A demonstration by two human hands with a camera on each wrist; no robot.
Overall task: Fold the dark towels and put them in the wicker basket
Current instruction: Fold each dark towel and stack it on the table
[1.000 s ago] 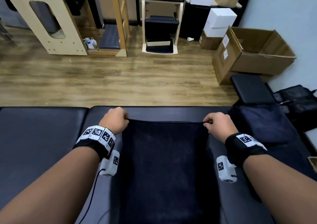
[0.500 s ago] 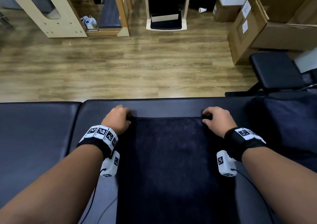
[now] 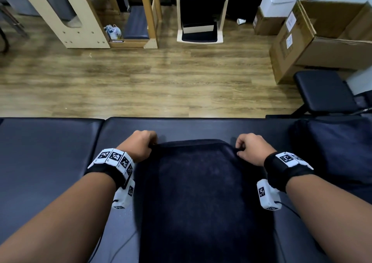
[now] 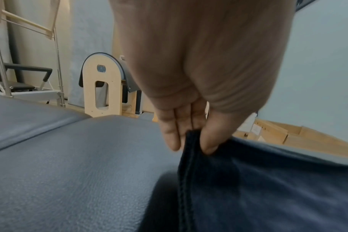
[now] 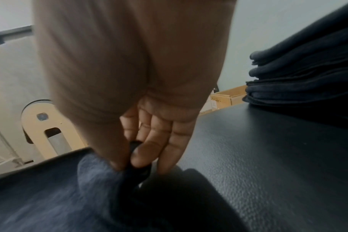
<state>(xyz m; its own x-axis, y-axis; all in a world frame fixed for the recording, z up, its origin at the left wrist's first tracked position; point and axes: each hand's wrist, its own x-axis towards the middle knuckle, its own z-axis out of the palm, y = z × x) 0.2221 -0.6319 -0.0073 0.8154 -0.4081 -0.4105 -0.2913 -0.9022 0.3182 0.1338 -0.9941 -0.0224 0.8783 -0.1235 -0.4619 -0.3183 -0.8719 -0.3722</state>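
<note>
A dark towel [image 3: 199,198] lies lengthwise on the black padded table [image 3: 50,152] in front of me. My left hand [image 3: 141,145] pinches its far left corner, and my right hand [image 3: 246,148] pinches its far right corner. Both corners are raised a little off the pad. The left wrist view has thumb and fingers [image 4: 170,136] closed on the towel's stitched hem [image 4: 189,164]. In the right wrist view, fingertips [image 5: 141,155] nip the bunched towel corner [image 5: 135,174]. No wicker basket is in view.
A stack of dark towels [image 3: 332,154] sits on the table at my right, also in the right wrist view as a stack [image 5: 300,81]. Beyond the table edge are wooden floor, a black stool [image 3: 324,91], cardboard boxes [image 3: 322,39] and wooden exercise equipment [image 3: 66,15].
Half a second ago the far edge lay flat under my hands; now both hands have lifted the corners slightly and drawn them toward me.
</note>
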